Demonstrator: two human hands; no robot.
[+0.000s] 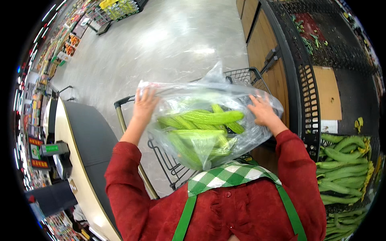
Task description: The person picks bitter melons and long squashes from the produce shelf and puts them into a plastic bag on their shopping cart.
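Observation:
A large clear plastic bag (205, 159) rests on a shopping cart (176, 167) in front of me. Several long, light-green ridged gourds (211, 117) lie in it, some crossing over others. At the bag's far left corner, my left hand (144, 104) has its fingers at the plastic edge, which looks stretched there; its thumb is hidden and the fingers are blurred. My right hand (261, 111) touches the bag's right side with its fingers spread. The bag and the gourds hide most of the cart's basket.
To the right stands a wood-fronted produce stand (265, 39) with a black slotted edge (309, 99) and green gourds (345, 168) in crates. A counter (87, 135) with devices is on the left. Tiled floor (169, 39) stretches ahead, with a platform scale (104, 28) farther off.

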